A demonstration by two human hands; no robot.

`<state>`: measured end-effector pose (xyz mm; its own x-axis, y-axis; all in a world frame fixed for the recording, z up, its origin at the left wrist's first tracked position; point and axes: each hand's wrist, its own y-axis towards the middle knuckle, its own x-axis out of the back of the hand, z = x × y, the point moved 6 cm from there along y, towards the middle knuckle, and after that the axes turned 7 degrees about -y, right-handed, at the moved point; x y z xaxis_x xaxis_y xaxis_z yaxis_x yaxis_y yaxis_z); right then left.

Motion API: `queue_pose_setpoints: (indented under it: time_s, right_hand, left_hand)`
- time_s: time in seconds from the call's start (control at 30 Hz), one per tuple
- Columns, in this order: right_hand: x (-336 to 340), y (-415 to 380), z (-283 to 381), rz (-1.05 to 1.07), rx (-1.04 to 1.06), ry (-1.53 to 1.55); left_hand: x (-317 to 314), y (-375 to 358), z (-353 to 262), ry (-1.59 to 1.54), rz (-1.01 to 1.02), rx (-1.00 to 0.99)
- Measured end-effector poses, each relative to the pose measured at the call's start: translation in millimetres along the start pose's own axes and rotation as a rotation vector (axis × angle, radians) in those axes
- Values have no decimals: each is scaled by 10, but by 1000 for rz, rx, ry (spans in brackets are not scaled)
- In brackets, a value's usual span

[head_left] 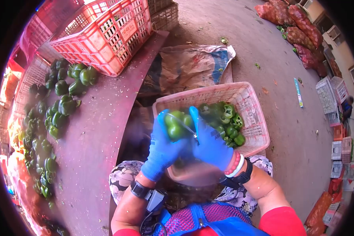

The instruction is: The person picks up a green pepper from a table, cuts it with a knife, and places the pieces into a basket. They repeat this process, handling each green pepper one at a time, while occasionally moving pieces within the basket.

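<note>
My left hand (161,149), in a blue glove, is closed around a green bell pepper (175,128). My right hand (213,145), gloved the same way, grips a small knife (188,129), whose thin blade lies across the pepper; its handle is mostly hidden in the fingers. Both hands are over a pale pink plastic crate (259,129) in front of my knees. Inside it, several green peppers (233,128) lie piled, some showing cut, hollowed tops. A haze blurs the view around the hands.
To the left, many whole green peppers (59,120) lie on a reddish board (92,157). A red-and-white crate (114,51) stands at its far end. Beyond my crate lies a crumpled sack (192,65). Filled net sacks (299,31) and stacked crates (328,96) line the right.
</note>
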<state>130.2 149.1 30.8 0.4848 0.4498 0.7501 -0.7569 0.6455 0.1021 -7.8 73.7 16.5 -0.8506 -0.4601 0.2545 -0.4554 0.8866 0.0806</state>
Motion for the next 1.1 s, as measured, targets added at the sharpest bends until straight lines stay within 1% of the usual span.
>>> queue_pose_setpoints:
  time_s: [0.1,0.2,0.3,0.4,0.5,0.6,0.67,0.73,0.8,0.83,0.93,0.97,1.0,1.07,1.1]
  right_hand:
    - [-58,-22,74,-41,-59,-48]
    - [-61,15,107,-15,-126,-61]
    - [-66,17,92,59,-157,-110]
    - [-36,-7,48,136,-188,-96]
    - [-5,-73,28,133,-253,-40]
    - [-38,-123,-31,17,-198,11]
    - [-37,-129,-65,-15,-212,17]
    - [11,-85,-56,45,-281,-14]
    - [82,-56,-42,172,-387,-65]
    - [85,-52,-44,134,-344,-102]
    - [16,-86,-77,27,-237,-191]
    - [-13,-107,-85,17,-220,-189]
    - [-33,-129,-90,17,-213,-175]
    - [-89,-170,-113,37,-205,-139]
    - [-104,-186,-124,49,-203,-121]
  left_hand:
    - [-24,-57,-113,112,-95,-18]
    - [-44,-76,-155,72,-149,-70]
    - [-90,-109,-103,58,-171,-72]
    - [-138,-141,-59,87,-168,-78]
    - [-200,-113,-82,-2,-138,22]
    - [-201,-50,-105,-85,-120,-5]
    - [-237,-47,-117,-27,-133,-56]
    - [-283,-66,-90,52,-160,-90]
    - [-330,-94,-45,153,-196,-108]
    - [-344,-86,-17,125,-197,-93]
    - [-313,-17,-32,-104,-119,48]
    - [-263,19,-118,-190,-137,33]
    - [-185,89,-196,-149,-129,-114]
    - [-123,106,-236,-28,-135,-114]
    - [-107,112,-247,-42,-138,-99]
